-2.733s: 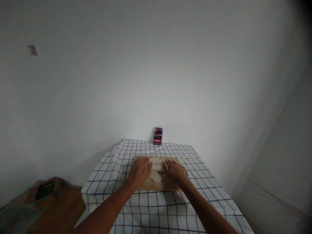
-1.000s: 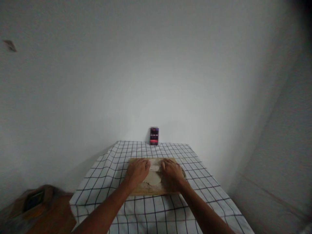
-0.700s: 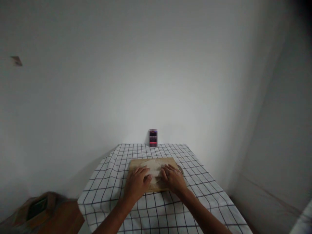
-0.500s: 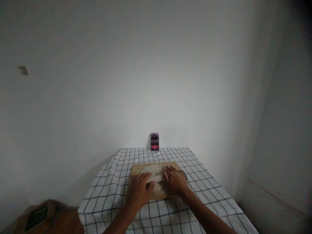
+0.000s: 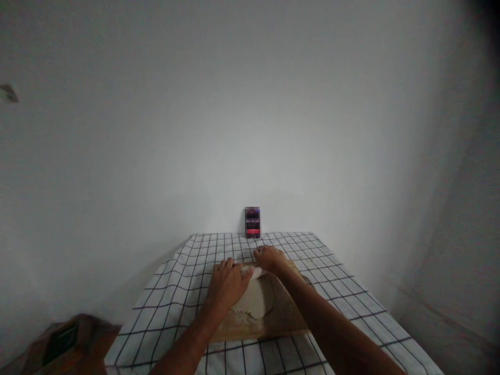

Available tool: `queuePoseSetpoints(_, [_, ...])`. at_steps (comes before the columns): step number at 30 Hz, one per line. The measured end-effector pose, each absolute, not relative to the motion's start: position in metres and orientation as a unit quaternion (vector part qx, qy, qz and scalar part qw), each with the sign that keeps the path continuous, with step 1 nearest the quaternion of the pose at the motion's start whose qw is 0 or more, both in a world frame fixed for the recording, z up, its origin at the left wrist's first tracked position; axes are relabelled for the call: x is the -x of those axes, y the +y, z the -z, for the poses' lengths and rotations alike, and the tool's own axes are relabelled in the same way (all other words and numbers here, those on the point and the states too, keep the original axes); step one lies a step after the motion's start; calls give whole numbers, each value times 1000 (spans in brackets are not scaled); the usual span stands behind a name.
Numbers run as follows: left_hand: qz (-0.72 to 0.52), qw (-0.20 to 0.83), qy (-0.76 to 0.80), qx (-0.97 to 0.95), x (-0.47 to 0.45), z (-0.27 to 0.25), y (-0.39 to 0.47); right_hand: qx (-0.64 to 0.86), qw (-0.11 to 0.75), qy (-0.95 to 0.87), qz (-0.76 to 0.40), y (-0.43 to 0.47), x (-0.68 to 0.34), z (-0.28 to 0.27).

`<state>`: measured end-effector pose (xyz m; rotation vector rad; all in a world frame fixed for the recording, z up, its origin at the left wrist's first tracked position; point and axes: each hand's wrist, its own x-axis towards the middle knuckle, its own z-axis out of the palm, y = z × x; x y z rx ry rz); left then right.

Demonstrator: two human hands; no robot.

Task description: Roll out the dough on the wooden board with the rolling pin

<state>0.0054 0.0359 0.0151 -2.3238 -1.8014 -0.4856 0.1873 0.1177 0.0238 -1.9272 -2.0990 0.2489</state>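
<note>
Flattened pale dough (image 5: pixel 258 299) lies on a wooden board (image 5: pixel 238 332), with a ragged edge at its lower left. Across the far part of the dough runs a light rolling pin (image 5: pixel 255 272), of which only a short length shows between my hands. My left hand (image 5: pixel 227 284) rests over the pin's left part, fingers bent over it and thumb along its near side. Farther forward, my right hand (image 5: pixel 271 258) is closed over the right part, and its forearm covers the board's right side.
A white cloth with dark checks (image 5: pixel 167 307) covers the table. At the far edge a phone-like object (image 5: pixel 252 223), its face blurred, stands against the white wall (image 5: pixel 250 104). A brown item (image 5: pixel 64 344) sits low at the left. Something partly hidden lies beside the board's right edge.
Both hands have moved forward over the board with the rolling pin, the right one farther. More of the dough shows nearer to me. The camera view has shifted slightly.
</note>
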Motion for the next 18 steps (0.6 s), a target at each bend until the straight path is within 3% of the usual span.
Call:
queuePoseSetpoints(11, [86,-14,-584,807,-6,-37,43,659,196,-725,-31,98,-202,-9])
queuePoseSetpoints(18, [86,-8,-597,797,-24,-46,40,668,148,-728,42,55,-223,-2])
